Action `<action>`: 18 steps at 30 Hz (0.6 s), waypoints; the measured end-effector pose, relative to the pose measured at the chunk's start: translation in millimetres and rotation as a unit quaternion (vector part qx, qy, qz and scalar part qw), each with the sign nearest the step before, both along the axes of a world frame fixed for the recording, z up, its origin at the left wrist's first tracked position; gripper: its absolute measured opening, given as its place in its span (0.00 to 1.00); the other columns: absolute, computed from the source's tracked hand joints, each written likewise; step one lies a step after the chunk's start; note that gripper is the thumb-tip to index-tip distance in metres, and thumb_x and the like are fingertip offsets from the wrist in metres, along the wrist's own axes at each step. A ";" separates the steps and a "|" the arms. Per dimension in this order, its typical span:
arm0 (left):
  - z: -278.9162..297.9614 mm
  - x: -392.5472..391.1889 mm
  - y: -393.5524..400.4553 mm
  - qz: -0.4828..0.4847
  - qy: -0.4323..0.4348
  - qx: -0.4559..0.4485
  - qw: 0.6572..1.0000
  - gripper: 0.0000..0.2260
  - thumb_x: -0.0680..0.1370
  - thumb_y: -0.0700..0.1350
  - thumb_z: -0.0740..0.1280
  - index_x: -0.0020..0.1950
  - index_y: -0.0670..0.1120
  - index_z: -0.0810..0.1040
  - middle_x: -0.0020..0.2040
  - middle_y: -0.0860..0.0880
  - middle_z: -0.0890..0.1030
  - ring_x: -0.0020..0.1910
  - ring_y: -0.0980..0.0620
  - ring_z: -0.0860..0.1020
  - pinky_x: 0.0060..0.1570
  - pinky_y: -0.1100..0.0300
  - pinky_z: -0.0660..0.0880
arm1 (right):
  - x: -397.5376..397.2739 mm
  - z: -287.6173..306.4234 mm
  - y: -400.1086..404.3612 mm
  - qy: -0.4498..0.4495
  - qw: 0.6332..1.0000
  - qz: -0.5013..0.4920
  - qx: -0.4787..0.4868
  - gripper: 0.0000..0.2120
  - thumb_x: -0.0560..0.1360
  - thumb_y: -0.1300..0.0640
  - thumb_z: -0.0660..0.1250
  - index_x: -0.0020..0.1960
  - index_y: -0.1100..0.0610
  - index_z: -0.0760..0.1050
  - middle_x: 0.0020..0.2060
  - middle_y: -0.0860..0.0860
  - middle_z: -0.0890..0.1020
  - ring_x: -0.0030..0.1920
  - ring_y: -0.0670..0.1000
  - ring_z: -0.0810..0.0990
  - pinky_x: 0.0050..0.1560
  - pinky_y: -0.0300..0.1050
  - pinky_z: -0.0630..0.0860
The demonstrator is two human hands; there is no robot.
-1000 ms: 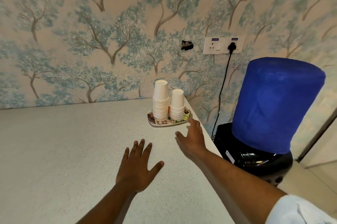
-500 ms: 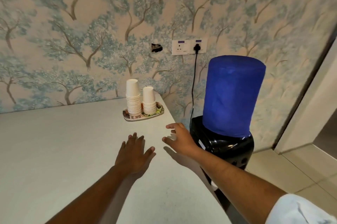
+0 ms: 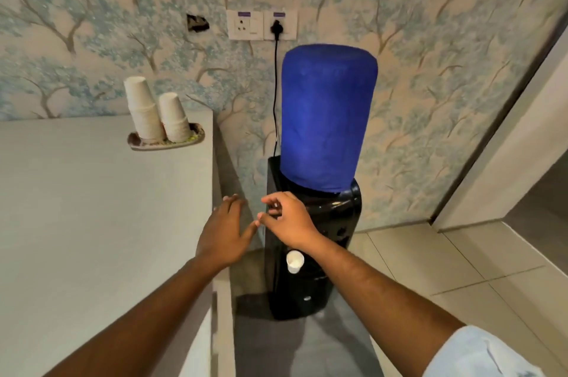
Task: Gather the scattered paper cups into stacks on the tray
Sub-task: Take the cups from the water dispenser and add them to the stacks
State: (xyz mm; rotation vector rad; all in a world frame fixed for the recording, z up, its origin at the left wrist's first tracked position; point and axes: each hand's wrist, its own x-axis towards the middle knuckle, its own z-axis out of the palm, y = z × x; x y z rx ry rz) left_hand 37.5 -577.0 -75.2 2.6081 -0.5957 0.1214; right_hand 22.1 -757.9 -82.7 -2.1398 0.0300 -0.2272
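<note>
Two stacks of white paper cups stand upside down on a patterned oval tray (image 3: 138, 143) at the far right corner of the white counter: a taller stack (image 3: 143, 109) on the left and a shorter stack (image 3: 173, 118) on the right. One white paper cup (image 3: 294, 261) sits in the black water dispenser's tap bay. My left hand (image 3: 226, 232) hovers empty past the counter's right edge, fingers spread. My right hand (image 3: 287, 218) is in front of the dispenser's top, above the lone cup, with its fingers loosely curled and nothing in it.
A black water dispenser (image 3: 310, 253) with a blue-covered bottle (image 3: 325, 118) stands right of the counter (image 3: 92, 223), plugged into a wall socket (image 3: 279, 24). A tiled floor and a doorway lie to the right. The counter's right edge runs beside my left hand.
The view has swung right and down from the counter to the dispenser. Both hands have left the countertop and moved right, off its edge; the lone cup in the dispenser has come into view.
</note>
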 end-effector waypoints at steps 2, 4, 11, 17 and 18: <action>-2.1 -10.3 -20.0 0.003 0.003 0.016 1.000 0.27 0.80 0.58 0.64 0.75 0.45 0.69 0.77 0.44 0.68 0.78 0.44 0.64 0.75 0.48 0.63 | -15.6 -6.4 -23.7 0.010 1.000 -0.001 0.011 0.18 0.74 0.50 0.76 0.62 0.50 0.79 0.59 0.46 0.77 0.54 0.45 0.82 0.52 0.40 0.81; -5.4 -21.8 -40.9 0.000 0.007 0.044 0.999 0.24 0.80 0.58 0.64 0.72 0.46 0.73 0.73 0.45 0.72 0.76 0.44 0.66 0.74 0.49 0.63 | -28.8 -14.6 -50.3 0.016 1.000 -0.003 0.011 0.17 0.74 0.51 0.76 0.62 0.50 0.79 0.59 0.47 0.78 0.54 0.45 0.83 0.54 0.44 0.83; -25.3 -44.8 -81.2 -0.003 0.136 0.111 0.984 0.21 0.79 0.61 0.64 0.68 0.51 0.74 0.66 0.46 0.77 0.63 0.43 0.77 0.60 0.49 0.75 | -62.2 -43.6 -105.9 0.053 0.997 -0.042 0.040 0.15 0.75 0.54 0.76 0.61 0.53 0.80 0.58 0.51 0.80 0.50 0.47 0.85 0.56 0.49 0.83; -63.4 -53.2 -110.3 -0.016 0.226 0.142 0.964 0.22 0.79 0.61 0.64 0.68 0.51 0.75 0.64 0.47 0.79 0.62 0.45 0.78 0.59 0.48 0.77 | -83.0 -83.1 -129.1 0.115 0.991 -0.062 0.029 0.15 0.76 0.53 0.75 0.61 0.53 0.79 0.58 0.49 0.81 0.46 0.41 0.83 0.46 0.31 0.76; -73.0 -56.4 -115.3 -0.021 0.243 0.147 0.959 0.21 0.79 0.61 0.63 0.67 0.51 0.75 0.64 0.47 0.79 0.62 0.45 0.78 0.58 0.48 0.77 | -86.3 -90.5 -132.2 0.124 0.991 -0.057 0.015 0.16 0.76 0.53 0.75 0.62 0.53 0.79 0.59 0.49 0.81 0.47 0.42 0.83 0.48 0.33 0.77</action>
